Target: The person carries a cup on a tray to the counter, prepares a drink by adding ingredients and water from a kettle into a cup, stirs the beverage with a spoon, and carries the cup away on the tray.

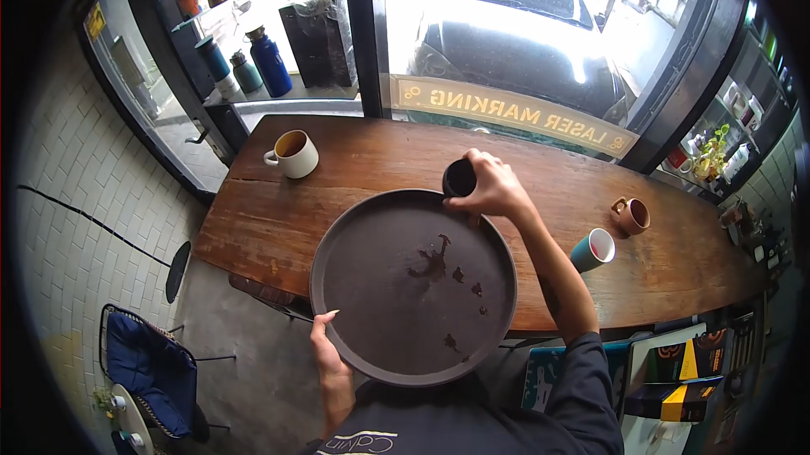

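Observation:
My left hand (330, 362) grips the near left rim of a round dark tray (388, 286), its thumb over the edge and the other fingers hidden underneath. Wet spots of liquid mark the tray's right half. Past the tray's far rim, my right hand (494, 185) is wrapped round a small black cup (460, 177) over the wooden table. Whether the cup's base touches the table is hidden. A white mug (298, 160) with a brown inside stands at the table's far left. To the right are a teal cup (592, 250) and a brown mug (631, 215).
The wooden table (380, 151) runs along a window, with a parked car outside. Several bottles (268, 61) stand on a ledge at left. A blue-cushioned chair (150, 371) is on the floor at lower left. Dark boxes (683, 375) lie at lower right.

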Motion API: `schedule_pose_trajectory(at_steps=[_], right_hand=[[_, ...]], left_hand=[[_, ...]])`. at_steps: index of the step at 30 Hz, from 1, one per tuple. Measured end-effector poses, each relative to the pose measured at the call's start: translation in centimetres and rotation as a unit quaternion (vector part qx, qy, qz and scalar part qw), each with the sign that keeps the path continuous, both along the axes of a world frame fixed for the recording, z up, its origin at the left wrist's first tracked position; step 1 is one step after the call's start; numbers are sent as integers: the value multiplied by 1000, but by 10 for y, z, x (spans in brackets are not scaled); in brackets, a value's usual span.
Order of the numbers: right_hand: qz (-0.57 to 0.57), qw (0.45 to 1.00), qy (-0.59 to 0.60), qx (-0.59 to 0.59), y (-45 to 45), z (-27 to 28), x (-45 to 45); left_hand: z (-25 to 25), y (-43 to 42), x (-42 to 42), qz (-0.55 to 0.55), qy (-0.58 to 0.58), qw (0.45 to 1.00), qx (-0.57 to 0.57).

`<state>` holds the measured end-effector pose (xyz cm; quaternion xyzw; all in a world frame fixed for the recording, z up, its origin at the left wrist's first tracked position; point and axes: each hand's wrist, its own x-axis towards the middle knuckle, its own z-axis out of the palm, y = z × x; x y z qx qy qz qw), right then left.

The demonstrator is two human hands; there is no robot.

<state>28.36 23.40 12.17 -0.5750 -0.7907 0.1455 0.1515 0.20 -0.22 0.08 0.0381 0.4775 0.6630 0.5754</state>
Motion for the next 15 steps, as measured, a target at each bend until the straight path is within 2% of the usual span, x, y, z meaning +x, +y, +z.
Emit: schedule_pose_trajectory(at_steps=[5, 8, 13, 15], right_hand=[[-77, 995, -11, -62, 55, -18, 33], [-93, 994, -22, -54, 71, -35, 41], [-105, 992, -27, -65, 79, -53, 44], [-75, 995, 5, -61, 76, -53, 49]], left_hand=[[-3, 1, -1, 0, -9, 1000, 2], [3, 0, 1, 2, -10, 1000, 2], [-5, 1, -2, 0, -13, 1000, 10], [-9, 1, -4, -2, -12, 1000, 8]])
